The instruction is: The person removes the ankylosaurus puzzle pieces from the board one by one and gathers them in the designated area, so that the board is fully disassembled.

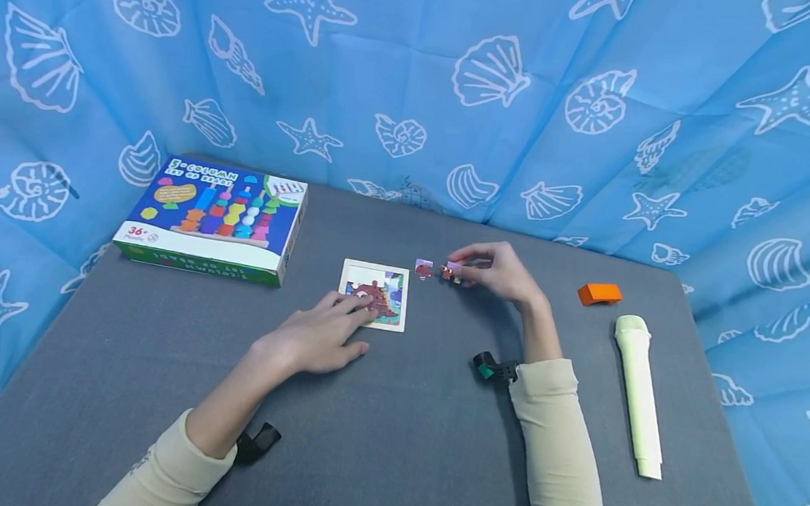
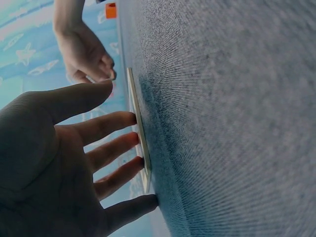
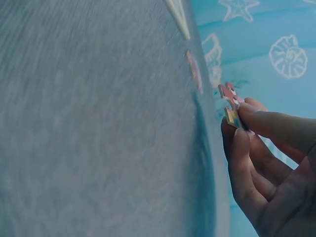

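Microphone (image 1: 638, 398) near the table's (image 1: 388, 444) right edge. Left hand (image 1: 318, 334), fingers spread, touches the tray (image 1: 404, 305) toward the far edge; right hand (image 1: 500, 273) pinches a piece (image 3: 230, 95), loose piece (image 1: 423, 270) lying between. Block (image 1: 600, 294) near the far right corner, box (image 1: 213, 216) near the far left.

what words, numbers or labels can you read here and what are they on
"5-COLUMN SET OF BEADS": top of the box
"36+ Months": white band on the box's top
Too small or blurred to read surely: the orange oval, the green corner label and the green front side
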`<control>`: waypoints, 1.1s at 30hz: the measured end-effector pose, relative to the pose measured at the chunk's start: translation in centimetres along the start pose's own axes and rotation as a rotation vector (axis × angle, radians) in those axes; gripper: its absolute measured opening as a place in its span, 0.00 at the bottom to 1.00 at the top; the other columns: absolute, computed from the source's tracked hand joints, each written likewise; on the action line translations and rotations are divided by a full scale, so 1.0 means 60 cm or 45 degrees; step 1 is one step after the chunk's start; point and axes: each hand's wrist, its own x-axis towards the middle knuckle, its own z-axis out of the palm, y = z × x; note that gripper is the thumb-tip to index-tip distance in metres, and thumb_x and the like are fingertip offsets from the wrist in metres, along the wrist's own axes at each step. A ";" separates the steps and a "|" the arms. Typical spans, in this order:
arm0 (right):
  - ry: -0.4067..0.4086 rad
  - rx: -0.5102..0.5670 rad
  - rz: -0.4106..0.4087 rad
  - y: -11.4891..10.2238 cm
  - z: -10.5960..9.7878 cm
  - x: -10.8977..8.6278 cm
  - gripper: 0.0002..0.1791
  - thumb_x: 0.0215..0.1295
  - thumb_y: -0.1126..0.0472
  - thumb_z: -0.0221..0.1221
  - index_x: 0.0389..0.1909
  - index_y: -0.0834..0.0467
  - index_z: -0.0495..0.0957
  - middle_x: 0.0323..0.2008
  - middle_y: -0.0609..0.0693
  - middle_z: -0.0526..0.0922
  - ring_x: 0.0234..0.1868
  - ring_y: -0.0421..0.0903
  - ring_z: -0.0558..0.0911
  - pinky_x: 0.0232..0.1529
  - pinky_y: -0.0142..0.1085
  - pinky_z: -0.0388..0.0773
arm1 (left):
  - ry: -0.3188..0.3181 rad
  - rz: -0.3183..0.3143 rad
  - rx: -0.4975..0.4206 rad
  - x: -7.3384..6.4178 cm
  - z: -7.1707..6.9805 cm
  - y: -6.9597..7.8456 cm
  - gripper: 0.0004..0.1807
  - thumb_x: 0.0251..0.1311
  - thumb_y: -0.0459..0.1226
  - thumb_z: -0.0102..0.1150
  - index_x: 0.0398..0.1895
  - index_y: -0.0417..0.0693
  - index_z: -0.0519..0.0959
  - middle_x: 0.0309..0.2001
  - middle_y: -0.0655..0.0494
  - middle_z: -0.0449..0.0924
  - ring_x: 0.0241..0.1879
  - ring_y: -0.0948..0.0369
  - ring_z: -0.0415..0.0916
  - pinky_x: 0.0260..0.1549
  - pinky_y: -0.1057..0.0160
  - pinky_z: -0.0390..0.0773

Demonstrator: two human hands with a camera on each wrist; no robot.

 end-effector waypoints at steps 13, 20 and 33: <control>-0.005 -0.121 -0.021 0.011 0.008 0.021 0.12 0.75 0.69 0.65 0.54 0.68 0.88 0.50 0.67 0.91 0.46 0.53 0.92 0.45 0.29 0.88 | 0.004 0.002 -0.003 -0.003 -0.001 0.002 0.33 0.82 0.50 0.55 0.85 0.56 0.65 0.87 0.49 0.58 0.87 0.44 0.52 0.71 0.18 0.66; 0.058 -0.185 -0.010 0.009 0.014 0.024 0.10 0.74 0.67 0.67 0.52 0.65 0.90 0.46 0.64 0.93 0.38 0.42 0.90 0.39 0.24 0.81 | 0.014 0.000 -0.001 -0.002 0.001 0.002 0.33 0.82 0.49 0.55 0.85 0.56 0.65 0.87 0.49 0.59 0.87 0.44 0.53 0.71 0.19 0.66; 0.055 -0.112 -0.011 -0.001 0.009 0.016 0.13 0.74 0.65 0.68 0.54 0.65 0.89 0.49 0.65 0.92 0.42 0.50 0.92 0.40 0.30 0.87 | 0.017 0.037 -0.033 0.001 0.001 -0.006 0.34 0.80 0.51 0.57 0.85 0.58 0.66 0.87 0.50 0.59 0.86 0.43 0.54 0.69 0.18 0.67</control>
